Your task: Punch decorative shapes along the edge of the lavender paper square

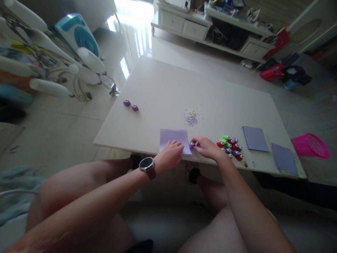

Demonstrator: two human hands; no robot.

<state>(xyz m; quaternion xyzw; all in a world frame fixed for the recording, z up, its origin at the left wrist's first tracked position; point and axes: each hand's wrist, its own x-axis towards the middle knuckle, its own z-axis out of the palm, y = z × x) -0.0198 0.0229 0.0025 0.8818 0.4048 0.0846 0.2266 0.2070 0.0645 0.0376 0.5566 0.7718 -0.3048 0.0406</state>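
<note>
- Left hand (170, 154), watch (146, 164) on its wrist, lies flat with fingers pressing the lilac sheet (174, 138) down at the near edge of the table (158, 88).
- Right hand (207, 147) pinches a small purple punch (192, 144) against the sheet's right edge, fingers closed round it.
- Sheet lies at the near edge, about mid-way along; a row of tiny holes shows along its far edge.
- Little heap of punched bits (191, 117), lilac and pale yellow, just beyond the sheet toward the table's middle.
- Cluster of punches (230, 146), red, green and purple, just right of the right hand, near the near edge.
- Two more purple punches (130, 105) sit well apart, close to the left edge.
- Two lilac paper stacks toward the near right corner: one (255, 138) beside the cluster, the other (284, 159) nearer the corner.
- Pink basket (310, 145) on the floor just past the right edge.
- Person is seated, bare knees under the near edge.
</note>
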